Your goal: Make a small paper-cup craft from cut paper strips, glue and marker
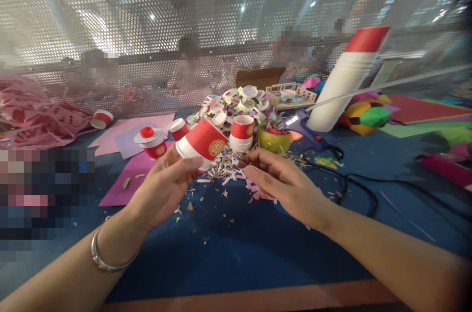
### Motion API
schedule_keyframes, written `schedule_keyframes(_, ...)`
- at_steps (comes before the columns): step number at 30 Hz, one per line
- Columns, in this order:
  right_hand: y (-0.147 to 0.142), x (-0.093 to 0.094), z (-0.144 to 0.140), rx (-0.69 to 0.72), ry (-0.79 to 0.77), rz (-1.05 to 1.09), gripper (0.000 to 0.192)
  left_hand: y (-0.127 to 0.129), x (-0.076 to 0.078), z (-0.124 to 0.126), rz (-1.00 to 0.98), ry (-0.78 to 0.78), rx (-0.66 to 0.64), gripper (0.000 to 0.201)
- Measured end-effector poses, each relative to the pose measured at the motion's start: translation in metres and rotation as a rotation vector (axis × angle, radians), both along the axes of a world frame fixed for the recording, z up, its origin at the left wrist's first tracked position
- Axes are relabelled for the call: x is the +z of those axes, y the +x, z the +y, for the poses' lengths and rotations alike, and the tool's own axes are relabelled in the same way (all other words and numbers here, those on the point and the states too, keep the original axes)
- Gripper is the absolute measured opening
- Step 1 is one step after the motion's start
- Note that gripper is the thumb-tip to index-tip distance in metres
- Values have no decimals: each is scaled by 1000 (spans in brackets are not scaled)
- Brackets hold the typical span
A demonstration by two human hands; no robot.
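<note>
My left hand [171,179] holds a red and white paper cup [201,143], tilted on its side, with a gold round emblem facing me. Close to the cup's right side, my right hand [278,176] is closed in a pinch on a thin dark tool [238,158]; its kind is hard to make out. Just behind the hands stands a stack of similar paper cups [241,136]. To the left, a paper cup with a white disc and a red cap [150,142] stands on magenta paper [123,189].
Paper scraps [224,169] are strewn behind my hands, before a heap of cut cup pieces [247,98]. A glue gun [304,125] with a black cord [368,178] lies to the right, near a tall leaning cup stack [342,85]. Pink paper strips [44,115] lie left.
</note>
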State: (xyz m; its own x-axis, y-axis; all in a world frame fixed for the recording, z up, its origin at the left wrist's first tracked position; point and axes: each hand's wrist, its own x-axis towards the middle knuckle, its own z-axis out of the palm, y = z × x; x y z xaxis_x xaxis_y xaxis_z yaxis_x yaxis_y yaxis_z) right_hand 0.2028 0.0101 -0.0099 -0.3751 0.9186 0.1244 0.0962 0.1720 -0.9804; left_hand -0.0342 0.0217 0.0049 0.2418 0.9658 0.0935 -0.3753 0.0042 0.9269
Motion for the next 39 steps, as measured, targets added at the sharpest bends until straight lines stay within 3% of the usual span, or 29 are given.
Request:
schedule_keyframes(6, 0, 2, -1, -47, 19, -19, 34, 0, -4, 3, 21, -28, -39, 55)
schedule_keyframes(11, 0, 1, -1, -46, 25, -35, 35, -3, -3, 7, 22, -38, 11, 44)
schedule_keyframes(17, 2, -4, 1, -19, 69, -114, 36, -3, -5, 5, 64, -62, -32, 32)
schedule_keyframes(30, 1, 0, -1, 13, 109, -148, 34, -5, -8, 4, 130, -100, -56, 37)
schedule_keyframes(39, 2, -3, 1, -5, 114, -177, 33, -1, -3, 1, 161, 33, 55, 45)
